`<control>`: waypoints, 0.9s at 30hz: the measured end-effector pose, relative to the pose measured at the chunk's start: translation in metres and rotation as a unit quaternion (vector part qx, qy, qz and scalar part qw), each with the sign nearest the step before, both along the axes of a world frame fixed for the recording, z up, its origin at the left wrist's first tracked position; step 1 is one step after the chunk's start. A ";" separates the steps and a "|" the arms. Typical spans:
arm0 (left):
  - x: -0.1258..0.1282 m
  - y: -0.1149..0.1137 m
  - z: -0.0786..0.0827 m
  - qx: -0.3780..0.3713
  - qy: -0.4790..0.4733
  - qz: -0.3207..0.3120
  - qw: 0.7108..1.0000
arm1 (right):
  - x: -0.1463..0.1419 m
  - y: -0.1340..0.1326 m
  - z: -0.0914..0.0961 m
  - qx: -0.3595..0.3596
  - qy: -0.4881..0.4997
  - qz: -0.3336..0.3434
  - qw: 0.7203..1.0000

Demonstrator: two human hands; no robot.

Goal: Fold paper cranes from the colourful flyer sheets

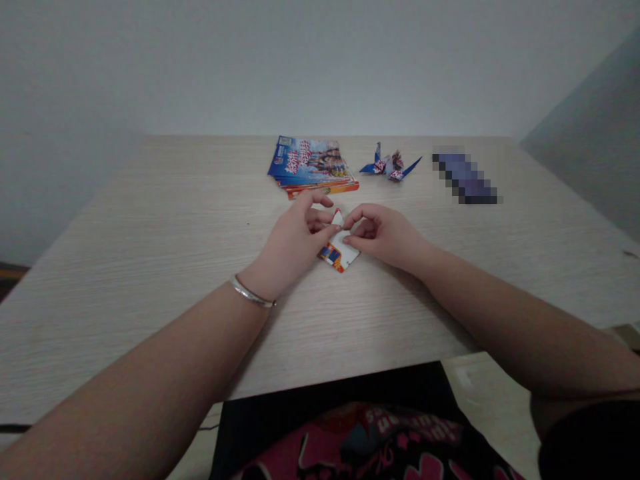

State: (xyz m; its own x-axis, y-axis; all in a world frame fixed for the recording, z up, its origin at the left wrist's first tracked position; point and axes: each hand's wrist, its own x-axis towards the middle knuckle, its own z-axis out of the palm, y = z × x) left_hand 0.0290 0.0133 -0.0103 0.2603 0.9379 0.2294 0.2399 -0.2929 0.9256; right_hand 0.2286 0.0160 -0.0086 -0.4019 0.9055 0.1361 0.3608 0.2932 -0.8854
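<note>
Between my hands, low over the table, is a small folded paper (351, 254), mostly white, with orange and blue print near its lower point and a bit of red at its top tip. My left hand (306, 230) pinches its left side, the thumb lying across the paper. From the right, my right hand (377, 230) grips the opposite edge between thumb and index finger, the other fingers curled in. Fingers cover part of the folds. Just beyond are folded paper cranes (383, 165) in blue, white and red.
A fanned stack of printed leaflets (313, 162) lies beyond my left hand. At the far right lies a pixelated dark flat object (467, 177). The pale wood-grain table (165, 220) meets a wall (310, 67) at the back. A silver bracelet (250, 293) circles my left wrist.
</note>
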 end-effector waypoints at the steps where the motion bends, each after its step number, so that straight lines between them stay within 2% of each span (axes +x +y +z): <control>1: -0.001 0.000 0.000 0.017 0.033 -0.001 0.999 | 0.001 0.001 -0.001 0.002 -0.009 -0.005 1.000; 4: -0.004 -0.002 0.003 0.113 0.170 0.002 0.979 | 0.005 0.008 -0.004 0.050 -0.049 -0.055 0.996; 6: -0.003 -0.005 0.005 0.170 0.269 -0.005 0.948 | 0.008 0.012 -0.005 0.093 -0.094 -0.086 0.987; 8: -0.003 -0.007 0.005 0.194 0.340 -0.012 0.920 | 0.011 0.015 -0.005 0.130 -0.137 -0.084 0.978; 10: -0.002 -0.009 0.004 0.202 0.375 -0.006 0.905 | 0.013 0.017 -0.005 0.176 -0.171 -0.056 0.968; 14: -0.001 -0.011 0.002 0.222 0.379 0.019 0.898 | 0.017 0.020 -0.011 0.264 -0.222 -0.025 0.938; 17: -0.001 -0.013 0.003 0.226 0.383 0.027 0.895 | 0.021 0.022 -0.015 0.279 -0.232 -0.022 0.932; 21: 0.002 -0.016 0.014 0.218 0.423 0.013 0.879 | 0.024 0.022 -0.012 0.270 -0.249 0.000 0.930; 24: 0.006 -0.020 0.025 0.219 0.457 -0.040 0.861 | 0.025 0.020 -0.003 0.255 -0.302 -0.012 0.918; 27: 0.008 -0.023 0.030 0.205 0.477 -0.095 0.849 | 0.024 0.017 0.002 0.234 -0.360 -0.064 0.901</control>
